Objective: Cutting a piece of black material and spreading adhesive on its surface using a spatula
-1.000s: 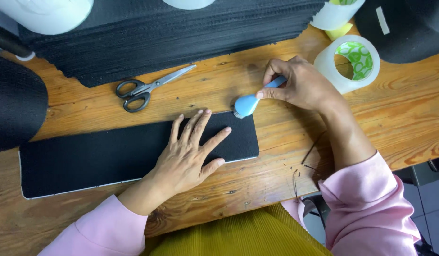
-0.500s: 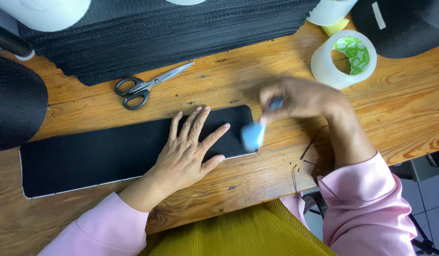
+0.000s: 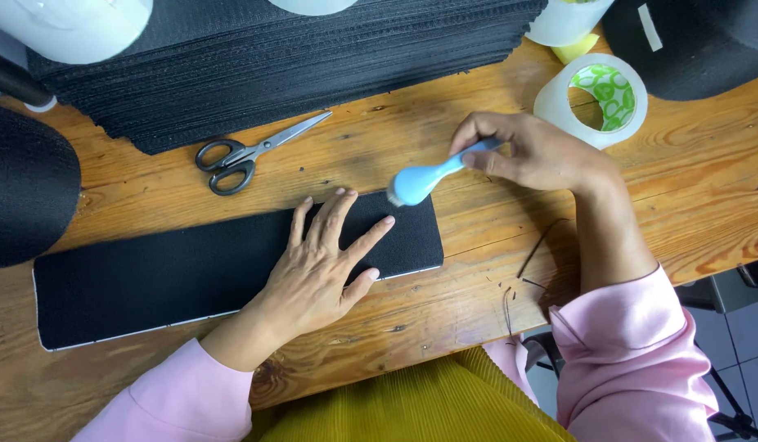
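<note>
Head-worn view — steeply downward, close

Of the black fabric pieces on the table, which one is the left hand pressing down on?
The long black strip lying alone nearest the person, with a white edge; the left hand lies flat on its right part. The stack of black pieces lies farther back, untouched.

**Setting: wooden work surface and tiled floor**

A surface (image 3: 690, 205) of warm brown wood is shown, with visible grain, dark knots and small flecks of debris. Its near edge runs diagonally across the lower frame. Beyond that edge, at lower right, a floor (image 3: 747, 360) of pale grey tiles with darker joints is seen, on which thin black legs of a stand or chair (image 3: 726, 409) are set. Even, soft daylight is cast, with faint shadows. No walls or windows are shown.
</note>
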